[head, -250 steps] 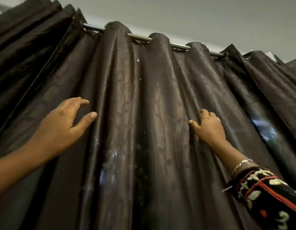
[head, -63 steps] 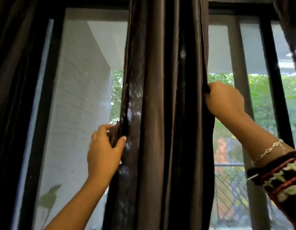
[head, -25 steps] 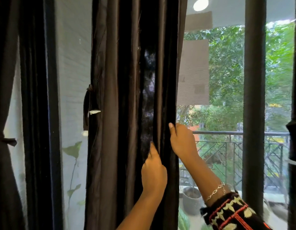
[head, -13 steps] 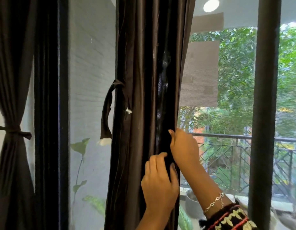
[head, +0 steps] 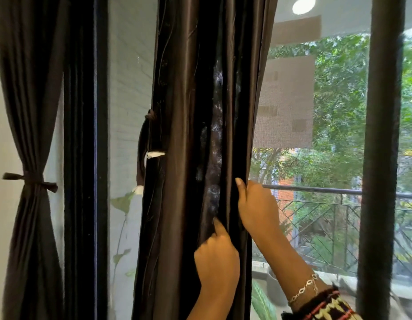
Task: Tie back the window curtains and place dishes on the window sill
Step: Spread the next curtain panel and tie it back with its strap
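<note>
Against window glass (head: 339, 116), hands (head: 216, 262) (head: 258, 209) grip the curtain (head: 184, 112).

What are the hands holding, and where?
The right hand grips the middle curtain by its right edge. The left hand touches its folds; grip unclear.

The single head-worn view faces forward, close against the gathered curtain (head: 189, 112) and the window (head: 339, 139) behind.
</note>
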The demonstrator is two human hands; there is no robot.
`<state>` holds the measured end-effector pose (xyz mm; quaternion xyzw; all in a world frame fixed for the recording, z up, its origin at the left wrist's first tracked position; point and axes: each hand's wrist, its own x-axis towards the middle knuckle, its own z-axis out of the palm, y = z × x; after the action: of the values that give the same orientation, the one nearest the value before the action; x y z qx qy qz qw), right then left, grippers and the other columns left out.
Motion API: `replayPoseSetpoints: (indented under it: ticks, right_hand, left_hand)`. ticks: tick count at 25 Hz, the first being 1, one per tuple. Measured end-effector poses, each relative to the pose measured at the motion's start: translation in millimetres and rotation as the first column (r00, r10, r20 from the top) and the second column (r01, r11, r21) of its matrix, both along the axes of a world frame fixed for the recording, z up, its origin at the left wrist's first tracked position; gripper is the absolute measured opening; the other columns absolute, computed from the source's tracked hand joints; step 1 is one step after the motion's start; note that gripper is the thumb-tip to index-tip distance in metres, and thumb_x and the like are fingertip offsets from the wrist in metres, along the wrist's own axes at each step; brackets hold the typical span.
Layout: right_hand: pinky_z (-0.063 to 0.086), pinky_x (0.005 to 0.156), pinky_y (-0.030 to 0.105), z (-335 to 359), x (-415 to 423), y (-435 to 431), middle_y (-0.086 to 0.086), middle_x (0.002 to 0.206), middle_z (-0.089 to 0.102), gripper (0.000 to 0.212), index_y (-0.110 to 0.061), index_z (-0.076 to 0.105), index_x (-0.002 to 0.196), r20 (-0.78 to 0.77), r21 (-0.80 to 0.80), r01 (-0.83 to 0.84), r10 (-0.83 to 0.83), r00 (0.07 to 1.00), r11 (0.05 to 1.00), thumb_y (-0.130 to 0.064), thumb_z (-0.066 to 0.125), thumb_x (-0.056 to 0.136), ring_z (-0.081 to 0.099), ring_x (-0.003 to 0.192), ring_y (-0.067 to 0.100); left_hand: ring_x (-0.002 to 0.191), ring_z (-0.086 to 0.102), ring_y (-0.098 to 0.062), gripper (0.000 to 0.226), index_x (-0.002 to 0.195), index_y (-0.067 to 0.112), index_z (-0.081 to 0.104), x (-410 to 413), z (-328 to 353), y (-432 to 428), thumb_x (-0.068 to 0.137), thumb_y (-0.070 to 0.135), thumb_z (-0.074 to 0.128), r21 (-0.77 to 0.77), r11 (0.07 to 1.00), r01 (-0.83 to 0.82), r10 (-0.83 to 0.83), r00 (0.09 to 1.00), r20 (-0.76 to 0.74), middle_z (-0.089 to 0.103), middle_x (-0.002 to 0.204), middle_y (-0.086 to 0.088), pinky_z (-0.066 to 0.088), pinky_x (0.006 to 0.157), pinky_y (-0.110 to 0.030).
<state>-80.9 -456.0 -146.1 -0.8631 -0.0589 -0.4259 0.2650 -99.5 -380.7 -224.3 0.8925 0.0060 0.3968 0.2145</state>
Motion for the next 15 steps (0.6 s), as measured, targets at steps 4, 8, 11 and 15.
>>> replayPoseSetpoints:
  ticks: [4, 8, 11, 15]
  right_hand:
    - [0.024, 0.044, 0.027, -5, -1, 16, -0.002, 0.048, 0.033, 0.054, -0.016, 0.033, 0.054, 0.027, -0.022, -0.105, 0.105, 0.994, 0.994, -0.054, 0.029, 0.092, 0.038, 0.046, 0.017]
    - [0.035, 0.057, 0.029, -19, 10, 20, 0.001, 0.061, 0.047, 0.049, -0.009, 0.055, 0.079, -0.075, -0.093, 0.009, -0.016, 0.997, 0.996, -0.045, 0.027, 0.097, 0.051, 0.064, 0.023]
    - [0.037, 0.057, 0.028, -25, 16, 19, 0.009, 0.076, 0.062, 0.051, -0.006, 0.059, 0.089, -0.082, -0.053, 0.035, -0.039, 0.996, 0.998, -0.043, 0.026, 0.098, 0.059, 0.07, 0.026]
    - [0.035, 0.05, 0.025, -27, 18, 17, -0.003, 0.06, 0.047, 0.051, -0.008, 0.059, 0.091, -0.103, -0.066, 0.033, -0.04, 0.994, 0.997, -0.045, 0.024, 0.097, 0.056, 0.062, 0.022]
  left_hand:
    - [0.043, 0.06, -0.011, 0.042, 0.096, 0.005, 0.07, -3, -5, 0, 0.06, 0.024, 0.081, 0.106, 0.993, 0.058, -0.041, 0.986, -0.161, 0.063, 0.053, -0.004, 0.035, 0.037, -0.016]
    - [0.069, 0.066, -0.014, 0.045, 0.116, 0.008, 0.06, 3, -12, 4, 0.077, 0.029, 0.066, 0.164, 0.986, 0.038, -0.015, 0.99, -0.139, 0.068, 0.08, -0.003, 0.042, 0.052, -0.022]
    - [0.054, 0.06, -0.011, 0.052, 0.099, 0.015, 0.066, -8, -21, 21, 0.054, 0.038, 0.078, 0.034, 0.991, 0.13, -0.135, 0.971, 0.199, 0.064, 0.064, 0.004, 0.039, 0.035, -0.012]
    - [0.083, 0.049, -0.019, 0.026, 0.102, 0.018, 0.049, -6, -15, 46, 0.082, 0.034, 0.048, 0.034, 0.999, 0.041, -0.053, 0.811, 0.583, 0.063, 0.086, -0.004, 0.049, 0.061, -0.028]
